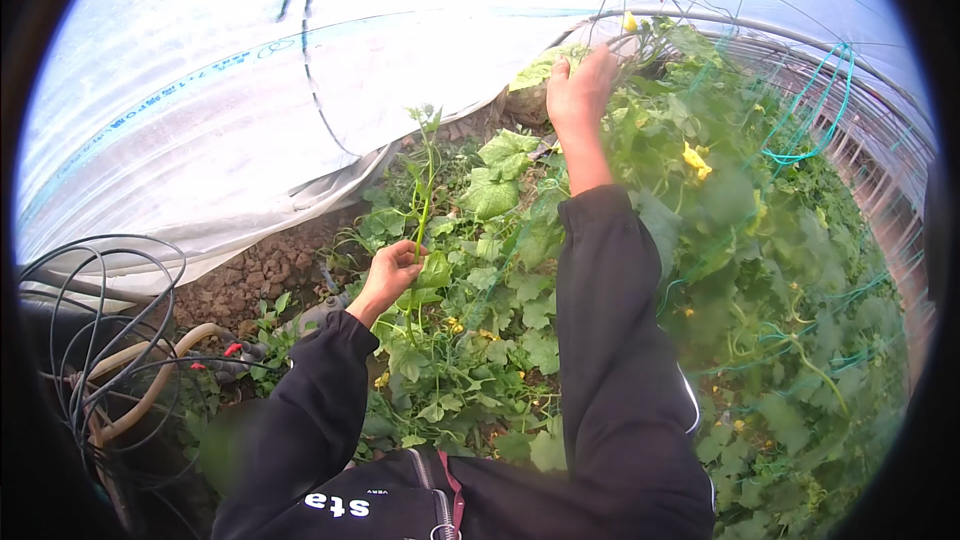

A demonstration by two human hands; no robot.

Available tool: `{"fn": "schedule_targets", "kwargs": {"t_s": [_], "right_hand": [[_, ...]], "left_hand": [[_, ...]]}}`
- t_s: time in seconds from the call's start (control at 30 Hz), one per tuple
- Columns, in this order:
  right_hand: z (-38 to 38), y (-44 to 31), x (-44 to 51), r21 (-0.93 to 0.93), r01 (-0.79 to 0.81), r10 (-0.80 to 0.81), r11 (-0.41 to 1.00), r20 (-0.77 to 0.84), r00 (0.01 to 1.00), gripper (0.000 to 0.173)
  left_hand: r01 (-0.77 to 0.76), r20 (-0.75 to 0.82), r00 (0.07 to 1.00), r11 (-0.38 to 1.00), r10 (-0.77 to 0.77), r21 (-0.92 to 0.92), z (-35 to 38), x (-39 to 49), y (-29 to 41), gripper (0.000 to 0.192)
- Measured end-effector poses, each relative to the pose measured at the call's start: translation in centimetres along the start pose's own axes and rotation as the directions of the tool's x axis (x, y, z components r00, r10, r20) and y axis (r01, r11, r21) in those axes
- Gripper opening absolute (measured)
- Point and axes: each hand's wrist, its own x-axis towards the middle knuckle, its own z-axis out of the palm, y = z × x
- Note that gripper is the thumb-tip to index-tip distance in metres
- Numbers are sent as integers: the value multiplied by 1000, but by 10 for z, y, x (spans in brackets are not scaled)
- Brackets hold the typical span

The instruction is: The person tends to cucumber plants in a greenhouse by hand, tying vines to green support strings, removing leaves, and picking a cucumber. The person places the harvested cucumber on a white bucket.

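My left hand (393, 275) pinches the stem of a green vine shoot (425, 219) between thumb and fingers. The shoot stands nearly upright, its leafy tip against the white plastic film. Raised higher and farther off, my right hand (583, 86) is curled around a vine stem (626, 39) at the top of the plants. A broad leaf (553, 66) sticks out on its left side, and a yellow flower (629, 22) is just above. The fingertips of that hand are partly hidden. Below and between the hands are large cucumber-like leaves (491, 191).
Dense vines with yellow flowers (697, 160) fill the right side, threaded with green twine (810, 109). Plastic film (210, 127) slopes up at left over bare soil (262, 277). Coiled black tubing (112, 315) and a tan hose (161, 375) with red-handled valves (233, 349) sit at lower left.
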Motion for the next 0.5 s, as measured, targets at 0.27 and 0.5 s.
{"fn": "schedule_targets", "kwargs": {"t_s": [0.27,0.5], "right_hand": [[10,21,-156,508,-207,173,836,113,978,17],[-11,23,-341,301,-556,192,775,726,661,17]], "left_hand": [[-23,-42,999,993,29,120,-18,6,-9,47],[-52,94,995,969,31,240,10,15,-11,54]]}}
